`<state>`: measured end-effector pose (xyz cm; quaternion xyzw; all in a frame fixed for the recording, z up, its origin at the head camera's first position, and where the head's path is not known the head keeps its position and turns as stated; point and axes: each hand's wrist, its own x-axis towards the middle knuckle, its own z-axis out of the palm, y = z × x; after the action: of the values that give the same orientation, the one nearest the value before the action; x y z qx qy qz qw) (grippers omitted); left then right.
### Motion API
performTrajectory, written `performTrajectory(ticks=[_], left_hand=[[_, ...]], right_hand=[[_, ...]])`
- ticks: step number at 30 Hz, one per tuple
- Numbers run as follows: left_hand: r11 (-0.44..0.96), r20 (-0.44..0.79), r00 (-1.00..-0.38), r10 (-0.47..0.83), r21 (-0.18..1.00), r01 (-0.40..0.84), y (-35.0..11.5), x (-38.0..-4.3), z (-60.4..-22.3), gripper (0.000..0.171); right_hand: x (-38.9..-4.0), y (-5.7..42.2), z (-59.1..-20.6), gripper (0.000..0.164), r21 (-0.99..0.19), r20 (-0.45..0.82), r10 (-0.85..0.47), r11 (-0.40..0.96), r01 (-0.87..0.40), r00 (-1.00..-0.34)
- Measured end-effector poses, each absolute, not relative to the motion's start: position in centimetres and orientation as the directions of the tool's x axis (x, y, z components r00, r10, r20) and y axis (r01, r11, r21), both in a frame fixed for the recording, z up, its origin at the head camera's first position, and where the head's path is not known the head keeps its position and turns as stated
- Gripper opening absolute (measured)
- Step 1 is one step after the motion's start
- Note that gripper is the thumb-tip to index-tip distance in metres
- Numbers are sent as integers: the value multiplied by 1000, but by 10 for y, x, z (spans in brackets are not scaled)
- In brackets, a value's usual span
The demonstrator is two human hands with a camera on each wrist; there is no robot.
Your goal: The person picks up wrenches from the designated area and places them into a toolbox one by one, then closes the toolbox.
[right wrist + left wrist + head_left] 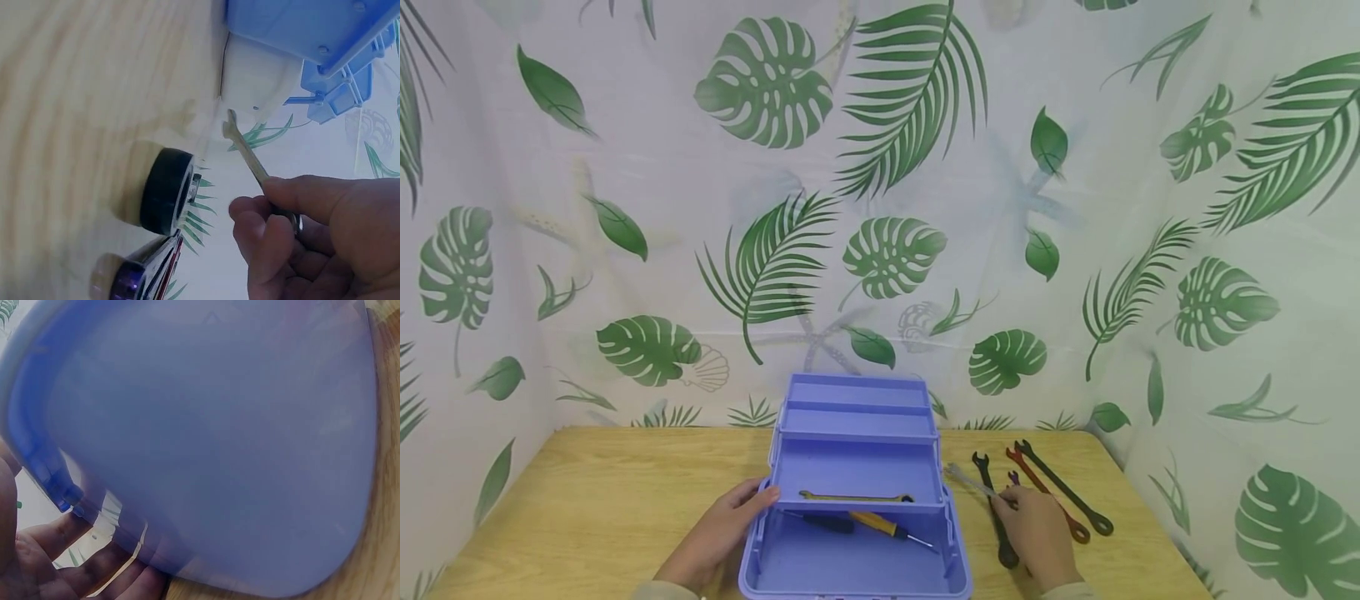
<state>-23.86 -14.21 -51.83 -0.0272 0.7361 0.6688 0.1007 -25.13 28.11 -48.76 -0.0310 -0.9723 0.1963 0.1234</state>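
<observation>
Left fingers [95,567] slightly apart from one another, right fingers [274,242] curled into a pinch.

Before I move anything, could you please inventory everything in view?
Toolbox: 1, blue-violet, open on the table.
Gold wrench: 1, gold, in the toolbox's tray.
Black screwdriver: 1, black, in the toolbox's base.
Yellow screwdriver: 1, yellow and black, beside it.
Silver wrench: 1, silver, in the right grip.
Black wrench: 1, black, table, beside the toolbox.
Purple wrench: 1, purple, table, mostly hidden.
Red wrench: 1, red, table, farther right.
Dark wrench: 1, near-black, table, farthest right.
Table: 1, light wood, below.
Patterned backdrop: 1, white and green, behind.
Left grip: 1, bare hand, at the toolbox's left side.
Right grip: 1, bare hand, right of the toolbox.
Sleeves: 2, pale, head view's bottom edge.
</observation>
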Motion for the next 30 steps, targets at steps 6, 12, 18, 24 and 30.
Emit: performTrajectory(ticks=[6,12,18,24,30], left_hand=[[103,-199,-977,72,976,-192,-142,-238,-518,71],[100,-216,-975,48,972,-210,-140,-238,-518,73],[100,-214,-976,37,973,-209,-139,-238,-519,73],[85,-210,-977,36,975,-206,-140,-238,-519,74],[78,-208,-977,43,976,-204,-139,-237,-517,73]], right_hand=[[-251,283,-483,21,-437,286,149,899,9,-947],[-249,282,-476,20,-465,429,154,883,-72,-890],[-251,285,-478,10,-433,679,137,868,-243,-721],[-252,285,-476,13,-386,780,58,828,-406,-623],[-250,283,-474,20,-272,842,-79,793,-546,-534]])
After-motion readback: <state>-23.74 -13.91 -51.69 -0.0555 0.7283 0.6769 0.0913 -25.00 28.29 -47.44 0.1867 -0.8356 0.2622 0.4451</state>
